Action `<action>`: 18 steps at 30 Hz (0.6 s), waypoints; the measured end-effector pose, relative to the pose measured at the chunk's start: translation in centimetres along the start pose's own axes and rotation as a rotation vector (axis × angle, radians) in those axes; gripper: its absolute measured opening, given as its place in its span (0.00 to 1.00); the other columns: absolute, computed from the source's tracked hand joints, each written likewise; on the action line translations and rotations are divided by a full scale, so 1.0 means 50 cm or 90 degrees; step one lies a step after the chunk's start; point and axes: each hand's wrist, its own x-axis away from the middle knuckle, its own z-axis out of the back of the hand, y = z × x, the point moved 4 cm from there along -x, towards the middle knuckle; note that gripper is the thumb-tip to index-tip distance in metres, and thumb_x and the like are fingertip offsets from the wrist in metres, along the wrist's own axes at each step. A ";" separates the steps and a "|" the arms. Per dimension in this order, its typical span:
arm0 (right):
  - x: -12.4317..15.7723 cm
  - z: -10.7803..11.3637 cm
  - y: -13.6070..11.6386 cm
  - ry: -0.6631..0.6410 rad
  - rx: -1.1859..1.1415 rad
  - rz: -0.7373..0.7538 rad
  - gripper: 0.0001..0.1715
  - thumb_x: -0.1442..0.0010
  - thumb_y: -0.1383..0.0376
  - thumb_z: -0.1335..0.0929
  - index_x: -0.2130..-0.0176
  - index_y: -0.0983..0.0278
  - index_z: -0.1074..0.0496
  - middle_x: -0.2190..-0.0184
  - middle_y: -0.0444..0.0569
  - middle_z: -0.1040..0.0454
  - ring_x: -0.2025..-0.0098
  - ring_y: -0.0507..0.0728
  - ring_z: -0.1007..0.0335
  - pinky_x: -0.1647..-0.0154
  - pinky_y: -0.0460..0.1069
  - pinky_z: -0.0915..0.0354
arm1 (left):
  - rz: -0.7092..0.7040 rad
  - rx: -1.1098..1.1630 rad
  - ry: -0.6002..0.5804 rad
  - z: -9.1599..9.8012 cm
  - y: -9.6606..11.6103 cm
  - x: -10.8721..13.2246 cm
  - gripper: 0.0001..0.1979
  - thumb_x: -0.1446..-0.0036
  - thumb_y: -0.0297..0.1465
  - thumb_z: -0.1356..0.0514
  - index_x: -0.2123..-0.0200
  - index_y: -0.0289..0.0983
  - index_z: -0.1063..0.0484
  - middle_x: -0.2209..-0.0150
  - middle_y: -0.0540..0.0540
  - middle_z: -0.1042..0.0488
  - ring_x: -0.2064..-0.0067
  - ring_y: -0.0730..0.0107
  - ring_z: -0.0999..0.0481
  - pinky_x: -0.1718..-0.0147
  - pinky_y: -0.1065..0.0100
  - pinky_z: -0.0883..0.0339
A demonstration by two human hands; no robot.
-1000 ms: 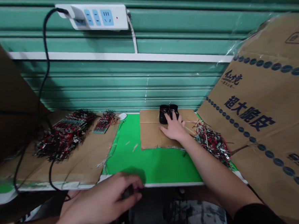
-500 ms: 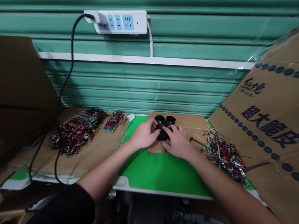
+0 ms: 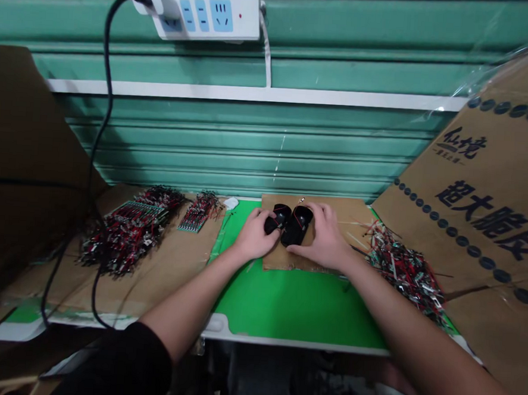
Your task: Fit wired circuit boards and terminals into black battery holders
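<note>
Tightly cupped, easily snagged

Both hands meet at the middle of the bench. The left hand is curled, its fingers closed over the left black part, while the right hand arches over the right black part, fingers bent down around it. Each hand appears to grip its piece, though how firmly cannot be told. The 2 parts sit side by side, touching or very nearly so, on a flat sheet of brown corrugated cardboard, which lies on a smooth green mat. Both parts are dark, rounded and apparently plastic, with a thin red line showing; the fingers hide much of their shape.

A slick surface like that could slip if either grip eases, and the rounded forms might then roll off the cardboard. The heap of red, black and silver wire scraps lies just beside the right wrist, with stray strands reaching toward the cardboard, so a wide sideways move could snag them. Farther left, a tangle of wired red-and-black boards rests on cardboard, with a black power cable dropping down beside it; tugging that cable could disturb the tangle.
</note>
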 end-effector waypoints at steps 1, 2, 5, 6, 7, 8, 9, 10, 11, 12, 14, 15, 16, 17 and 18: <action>-0.002 -0.004 0.008 -0.008 0.000 -0.011 0.66 0.58 0.48 0.15 0.30 0.59 0.41 0.35 0.62 0.37 0.32 0.76 0.38 0.30 0.73 0.38 | 0.000 0.003 0.001 0.000 0.002 0.002 0.20 0.43 0.28 0.32 0.46 0.37 0.24 0.47 0.38 0.25 0.43 0.52 0.23 0.35 0.51 0.30; -0.003 -0.010 0.014 -0.024 -0.006 -0.015 0.70 0.58 0.46 0.15 0.29 0.58 0.44 0.34 0.63 0.37 0.31 0.77 0.39 0.29 0.73 0.40 | -0.002 0.008 0.002 0.001 0.004 0.003 0.21 0.43 0.28 0.32 0.45 0.37 0.25 0.46 0.38 0.25 0.42 0.52 0.23 0.35 0.51 0.31; -0.005 -0.025 0.023 -0.070 -0.029 -0.021 0.73 0.57 0.45 0.15 0.26 0.59 0.48 0.31 0.64 0.37 0.29 0.76 0.40 0.27 0.72 0.42 | -0.006 0.035 0.002 0.005 0.016 0.009 0.25 0.43 0.28 0.32 0.42 0.37 0.27 0.44 0.38 0.24 0.40 0.52 0.24 0.35 0.50 0.31; -0.005 -0.028 0.024 -0.071 -0.034 -0.030 0.74 0.57 0.46 0.15 0.26 0.60 0.49 0.31 0.65 0.38 0.28 0.76 0.41 0.26 0.72 0.43 | -0.002 0.049 0.002 0.007 0.019 0.010 0.25 0.43 0.28 0.31 0.41 0.37 0.28 0.44 0.37 0.24 0.40 0.51 0.23 0.35 0.50 0.31; -0.005 -0.030 0.025 -0.067 -0.038 -0.041 0.75 0.57 0.47 0.15 0.25 0.61 0.50 0.30 0.66 0.39 0.28 0.77 0.41 0.26 0.72 0.43 | 0.002 0.063 0.001 0.008 0.021 0.010 0.26 0.43 0.28 0.31 0.41 0.37 0.29 0.43 0.37 0.23 0.40 0.52 0.23 0.36 0.50 0.31; -0.004 -0.031 0.026 -0.062 -0.044 -0.051 0.77 0.58 0.47 0.15 0.25 0.61 0.51 0.30 0.66 0.40 0.28 0.77 0.41 0.26 0.72 0.43 | 0.006 0.076 -0.001 0.009 0.023 0.011 0.26 0.43 0.28 0.31 0.42 0.37 0.29 0.43 0.36 0.23 0.40 0.52 0.23 0.36 0.50 0.30; -0.003 -0.032 0.027 -0.060 -0.051 -0.059 0.78 0.59 0.48 0.14 0.25 0.61 0.51 0.30 0.66 0.40 0.28 0.76 0.41 0.27 0.71 0.42 | 0.011 0.086 -0.003 0.009 0.025 0.011 0.25 0.43 0.28 0.31 0.42 0.37 0.29 0.43 0.36 0.23 0.40 0.52 0.23 0.37 0.50 0.30; -0.003 -0.032 0.028 -0.061 -0.057 -0.064 0.79 0.61 0.47 0.14 0.25 0.60 0.51 0.30 0.66 0.41 0.29 0.76 0.40 0.27 0.72 0.41 | 0.016 0.093 -0.004 0.010 0.026 0.011 0.25 0.43 0.28 0.31 0.43 0.37 0.29 0.43 0.36 0.23 0.41 0.51 0.23 0.37 0.51 0.30; -0.002 -0.031 0.030 -0.065 -0.061 -0.068 0.80 0.62 0.47 0.14 0.25 0.60 0.50 0.31 0.65 0.41 0.29 0.76 0.39 0.28 0.72 0.40 | 0.022 0.097 -0.005 0.010 0.026 0.011 0.23 0.42 0.29 0.31 0.44 0.37 0.29 0.44 0.36 0.22 0.41 0.51 0.23 0.38 0.51 0.30; -0.001 -0.029 0.031 -0.067 -0.062 -0.070 0.80 0.63 0.47 0.14 0.25 0.59 0.50 0.32 0.65 0.40 0.30 0.76 0.38 0.28 0.72 0.40 | 0.033 0.101 -0.005 0.010 0.027 0.011 0.21 0.41 0.30 0.31 0.46 0.37 0.29 0.44 0.36 0.22 0.41 0.51 0.23 0.38 0.51 0.30; -0.002 -0.020 0.032 -0.058 -0.057 -0.069 0.80 0.64 0.46 0.13 0.26 0.60 0.49 0.33 0.64 0.41 0.31 0.76 0.38 0.28 0.72 0.40 | 0.069 0.123 -0.007 0.011 0.027 0.009 0.16 0.37 0.34 0.33 0.48 0.37 0.28 0.47 0.37 0.21 0.44 0.52 0.22 0.41 0.52 0.29; -0.003 -0.014 0.028 -0.041 -0.052 -0.064 0.80 0.64 0.46 0.13 0.26 0.60 0.48 0.34 0.64 0.41 0.31 0.76 0.38 0.27 0.72 0.41 | 0.094 0.143 -0.009 0.011 0.026 0.008 0.14 0.35 0.36 0.35 0.49 0.38 0.28 0.48 0.38 0.20 0.46 0.54 0.21 0.42 0.54 0.29; -0.004 -0.008 0.022 -0.019 -0.048 -0.055 0.79 0.64 0.45 0.14 0.26 0.61 0.49 0.34 0.65 0.42 0.30 0.77 0.39 0.27 0.72 0.41 | 0.120 0.166 -0.011 0.013 0.026 0.006 0.13 0.33 0.38 0.36 0.50 0.38 0.28 0.49 0.39 0.20 0.47 0.55 0.20 0.44 0.55 0.29; -0.005 -0.002 0.013 0.009 -0.046 -0.042 0.79 0.63 0.45 0.14 0.26 0.61 0.49 0.33 0.65 0.43 0.30 0.77 0.40 0.26 0.72 0.42 | 0.146 0.191 -0.010 0.014 0.026 0.005 0.13 0.32 0.39 0.38 0.51 0.38 0.28 0.50 0.40 0.19 0.49 0.56 0.20 0.45 0.56 0.29; -0.006 0.002 0.002 0.038 -0.046 -0.027 0.79 0.62 0.44 0.14 0.26 0.61 0.50 0.33 0.65 0.44 0.29 0.77 0.42 0.25 0.72 0.43 | 0.169 0.216 -0.009 0.016 0.026 0.003 0.13 0.31 0.40 0.39 0.51 0.38 0.28 0.51 0.40 0.19 0.50 0.57 0.20 0.45 0.57 0.29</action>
